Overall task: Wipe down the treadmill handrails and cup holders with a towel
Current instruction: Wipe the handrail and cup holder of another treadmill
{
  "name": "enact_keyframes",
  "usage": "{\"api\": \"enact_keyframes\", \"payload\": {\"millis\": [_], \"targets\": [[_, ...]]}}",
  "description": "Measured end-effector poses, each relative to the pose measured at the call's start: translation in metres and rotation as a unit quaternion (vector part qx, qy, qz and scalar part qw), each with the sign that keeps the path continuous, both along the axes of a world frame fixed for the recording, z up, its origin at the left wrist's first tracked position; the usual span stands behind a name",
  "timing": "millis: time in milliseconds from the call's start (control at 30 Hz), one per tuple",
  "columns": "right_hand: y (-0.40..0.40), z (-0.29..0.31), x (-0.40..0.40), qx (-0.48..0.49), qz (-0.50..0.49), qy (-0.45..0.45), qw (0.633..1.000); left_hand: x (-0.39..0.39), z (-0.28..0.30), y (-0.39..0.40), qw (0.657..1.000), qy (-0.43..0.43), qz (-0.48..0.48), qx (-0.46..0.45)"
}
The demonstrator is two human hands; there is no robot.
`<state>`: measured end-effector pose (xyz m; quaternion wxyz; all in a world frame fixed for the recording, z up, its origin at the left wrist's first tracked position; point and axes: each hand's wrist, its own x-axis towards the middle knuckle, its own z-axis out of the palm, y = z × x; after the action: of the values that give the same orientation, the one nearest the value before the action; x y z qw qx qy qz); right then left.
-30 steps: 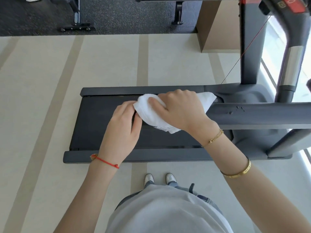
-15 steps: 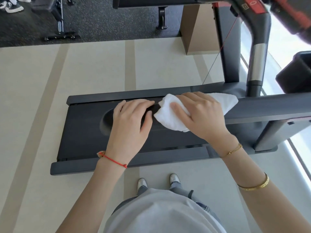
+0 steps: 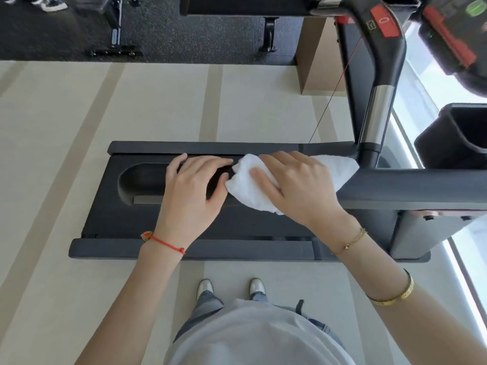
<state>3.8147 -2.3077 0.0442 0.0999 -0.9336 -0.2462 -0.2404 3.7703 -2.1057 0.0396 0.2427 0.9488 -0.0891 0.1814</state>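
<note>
a: what has changed in the last second?

b: the left hand (image 3: 188,198) has let go of the crumpled white terry towel (image 3: 253,185). a second ago its fingers pinched the towel's left end; now it lies flat, fingers loosely spread and gripping nothing, on the dark grey padded handrail (image 3: 411,187) just left of the cloth. the rounded free end of the handrail (image 3: 131,180), hidden before, now shows beyond that hand.

a: and the right hand?

b: the right hand (image 3: 297,185) presses down on the towel with its fingers curled over it, holding the cloth against the rail. the towel sits about midway along the visible rail, one flap trailing right toward the silver and black upright grip (image 3: 375,119).

a: what does that mean for the job?

b: my read is that the wipe has become one-handed, the left only steadying. the stretch toward the free end looks still to do, and the black cup holder (image 3: 456,133) at the right edge of view is untouched by the towel.

a: any writing?

b: no brand that i can read. a red stop button (image 3: 384,21) on the console arm carries a pale ring mark, with a small white icon beside it; a green button (image 3: 475,7) at the top right corner is too blurred to read.
</note>
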Motion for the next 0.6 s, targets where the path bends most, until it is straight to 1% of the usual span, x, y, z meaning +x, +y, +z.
{"api": "enact_keyframes", "payload": {"millis": [67, 133, 200, 300, 500, 600], "targets": [[-0.014, 0.004, 0.004, -0.008, 0.005, 0.031, 0.999, 0.001, 0.001, -0.001, 1.000, -0.007, 0.005, 0.000], [-0.023, 0.010, 0.010, -0.006, 0.000, 0.092, 0.996, 0.000, 0.000, 0.000, 1.000, -0.008, 0.011, -0.002], [-0.024, 0.013, 0.014, -0.015, 0.002, 0.127, 0.992, -0.001, 0.000, 0.003, 1.000, -0.004, 0.029, 0.003], [-0.017, 0.013, 0.016, -0.052, 0.004, 0.131, 0.990, -0.005, -0.003, 0.009, 0.998, -0.001, 0.055, 0.012], [0.031, 0.018, 0.017, -0.083, 0.064, 0.136, 0.985, -0.011, -0.007, 0.034, 0.993, -0.021, 0.116, -0.003], [0.051, 0.018, 0.021, -0.084, 0.076, 0.143, 0.983, -0.012, -0.009, 0.056, 0.992, -0.020, 0.121, -0.021]]}}
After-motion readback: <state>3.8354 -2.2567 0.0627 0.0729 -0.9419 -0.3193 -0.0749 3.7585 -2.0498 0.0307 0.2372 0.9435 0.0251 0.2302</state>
